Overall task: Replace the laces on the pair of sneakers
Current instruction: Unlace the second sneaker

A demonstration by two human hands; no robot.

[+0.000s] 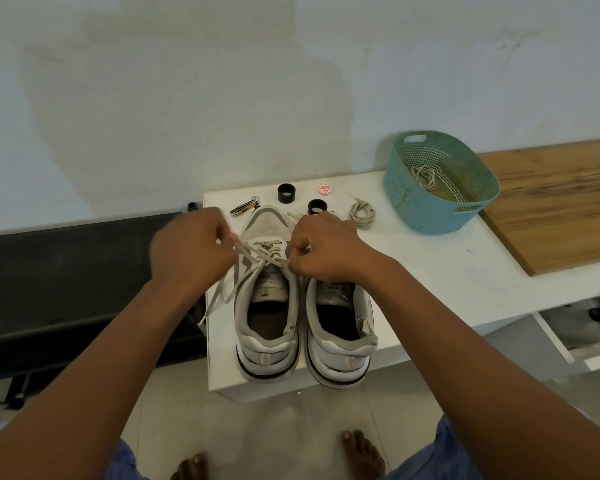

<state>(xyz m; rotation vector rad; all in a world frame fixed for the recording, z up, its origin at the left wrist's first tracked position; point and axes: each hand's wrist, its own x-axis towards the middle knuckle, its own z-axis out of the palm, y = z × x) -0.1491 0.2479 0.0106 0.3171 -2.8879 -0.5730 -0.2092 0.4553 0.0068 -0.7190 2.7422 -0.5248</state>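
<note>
Two white sneakers stand side by side, heels toward the near edge of the white worktop (pixel 430 271); the left sneaker (pixel 265 306) carries a cream lace (pixel 257 261) through its far eyelets, while the right sneaker (pixel 340 327) shows none. The left hand (pixel 191 251) pinches a strand of that lace at the shoe's left side with curled fingers, loose ends trailing off the worktop's left edge, and the right hand (pixel 323 251) pinches the lace at its right eyelets. Farther right lie a coiled lace (pixel 362 213) and a teal basket (pixel 440 181) holding another lace (pixel 425 176).
</note>
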